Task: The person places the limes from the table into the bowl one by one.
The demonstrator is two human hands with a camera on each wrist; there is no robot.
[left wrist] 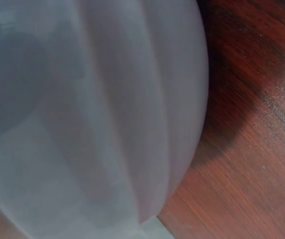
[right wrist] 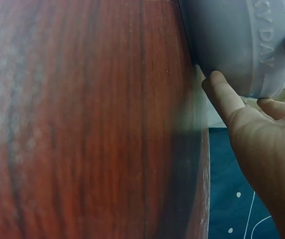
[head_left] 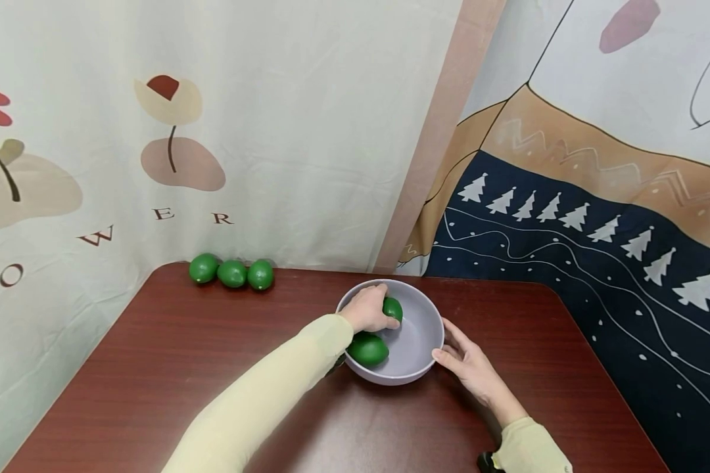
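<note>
A pale lavender bowl [head_left: 417, 335] stands on the table. My left hand [head_left: 367, 309] reaches into it over the left rim and grips a green lime [head_left: 394, 307], partly hidden by the fingers. Nearer to me, a second lime [head_left: 369, 350] lies in the bowl under my left wrist. On the right side, my right hand [head_left: 470, 368] holds the bowl, thumb and fingers spread against its outer wall; raised letters mark that wall [right wrist: 232, 40] in the right wrist view. The bowl's ridged side [left wrist: 127, 99] fills most of the left wrist view.
Three more limes [head_left: 232, 273] sit in a row at the table's far left edge. The dark red wooden table [head_left: 213, 355] backs onto a pale printed curtain [head_left: 307, 164]. A navy cloth with white trees [head_left: 544, 249] hangs at the right.
</note>
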